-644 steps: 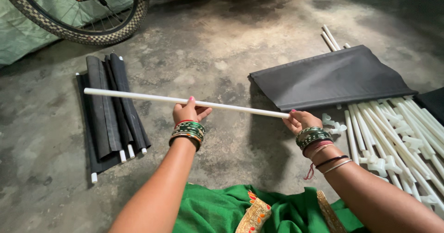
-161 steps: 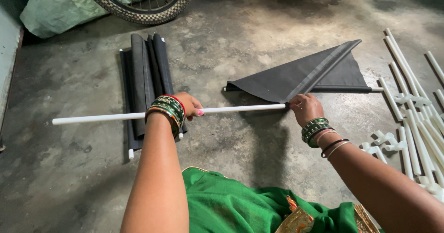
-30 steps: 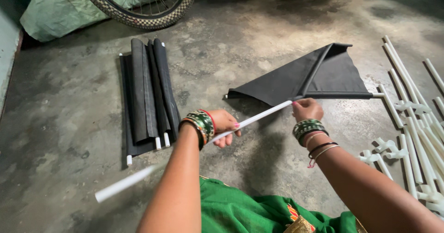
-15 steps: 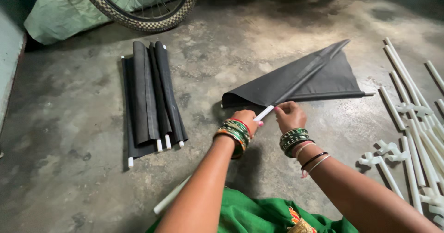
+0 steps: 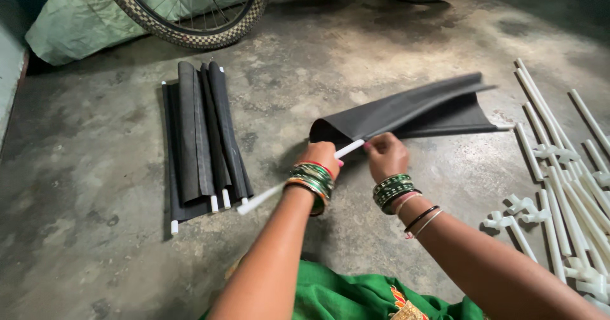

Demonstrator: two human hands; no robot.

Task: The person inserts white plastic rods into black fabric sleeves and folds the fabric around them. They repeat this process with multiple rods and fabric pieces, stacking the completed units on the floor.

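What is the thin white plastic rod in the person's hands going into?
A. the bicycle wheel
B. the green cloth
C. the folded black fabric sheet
C: both hands, left hand and right hand, hold the thin white plastic rod, its far end at the folded black fabric sheet.

White rod [image 5: 264, 198], black fabric [image 5: 406, 107]

Thin white rod [image 5: 267, 197], slanted, far end inside folded black fabric sheet [image 5: 406, 109] on concrete floor

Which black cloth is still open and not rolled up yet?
The black cloth by the hands, right of the pile. It lies loose with a white rod going in, held by both hands. The rolled cloths on the left are already wound tight.
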